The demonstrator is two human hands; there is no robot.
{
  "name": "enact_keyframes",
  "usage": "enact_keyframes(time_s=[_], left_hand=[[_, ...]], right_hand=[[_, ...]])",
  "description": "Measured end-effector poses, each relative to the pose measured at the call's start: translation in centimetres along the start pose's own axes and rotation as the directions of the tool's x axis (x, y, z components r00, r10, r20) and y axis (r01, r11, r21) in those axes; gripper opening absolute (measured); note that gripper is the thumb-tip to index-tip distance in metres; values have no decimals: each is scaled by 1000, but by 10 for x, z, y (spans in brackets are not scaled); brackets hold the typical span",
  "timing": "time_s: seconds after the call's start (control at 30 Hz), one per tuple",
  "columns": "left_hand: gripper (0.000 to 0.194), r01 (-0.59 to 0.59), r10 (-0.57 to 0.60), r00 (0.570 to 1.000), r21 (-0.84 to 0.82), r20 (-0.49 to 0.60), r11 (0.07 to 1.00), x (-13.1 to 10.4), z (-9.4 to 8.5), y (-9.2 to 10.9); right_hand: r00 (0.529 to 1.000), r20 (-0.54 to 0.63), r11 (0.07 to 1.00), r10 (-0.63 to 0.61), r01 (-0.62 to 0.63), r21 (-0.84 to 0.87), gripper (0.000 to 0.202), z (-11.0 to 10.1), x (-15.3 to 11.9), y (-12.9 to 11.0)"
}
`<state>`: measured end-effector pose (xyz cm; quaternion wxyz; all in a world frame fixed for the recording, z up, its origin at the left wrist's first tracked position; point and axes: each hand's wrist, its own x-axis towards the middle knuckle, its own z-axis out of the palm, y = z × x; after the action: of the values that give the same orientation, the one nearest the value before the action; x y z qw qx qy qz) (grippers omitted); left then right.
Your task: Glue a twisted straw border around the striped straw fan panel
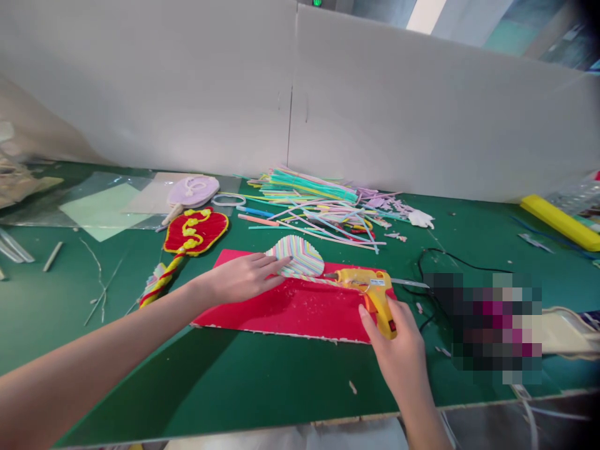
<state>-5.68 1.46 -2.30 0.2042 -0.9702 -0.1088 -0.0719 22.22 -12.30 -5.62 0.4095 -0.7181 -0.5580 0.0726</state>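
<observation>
The right hand (400, 334) grips one yellow glue gun (363, 278) over one red board (281, 315) on the tabletop (210, 394), nozzle (332, 275) pointing left, long axis side to side. The left hand (246, 275) rests open on one striped fan (302, 253); one red fan (210, 232) and one purple fan (194, 192) lie farther left.

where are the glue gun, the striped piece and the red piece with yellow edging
Glue gun (369, 279): head view, yellow body
Striped piece (304, 255): head view, striped face
Red piece with yellow edging (209, 231): head view, red face
</observation>
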Motion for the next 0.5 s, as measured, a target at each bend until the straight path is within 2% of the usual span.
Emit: enact_keyframes(time_s=[0.13,0.3,0.5], left_hand=[[22,38,-37,999,104,-13,994,0,2,4],[18,129,-118,987,103,-105,986,2,2,11],[15,260,-257,966,87,-42,962,7,1,25]], right_hand=[[999,-22,1000,-30,30,0,36,2,2,-1],[996,-65,998,-56,56,-7,35,6,6,-5],[991,-92,994,-97,91,-66,38,11,10,-11]])
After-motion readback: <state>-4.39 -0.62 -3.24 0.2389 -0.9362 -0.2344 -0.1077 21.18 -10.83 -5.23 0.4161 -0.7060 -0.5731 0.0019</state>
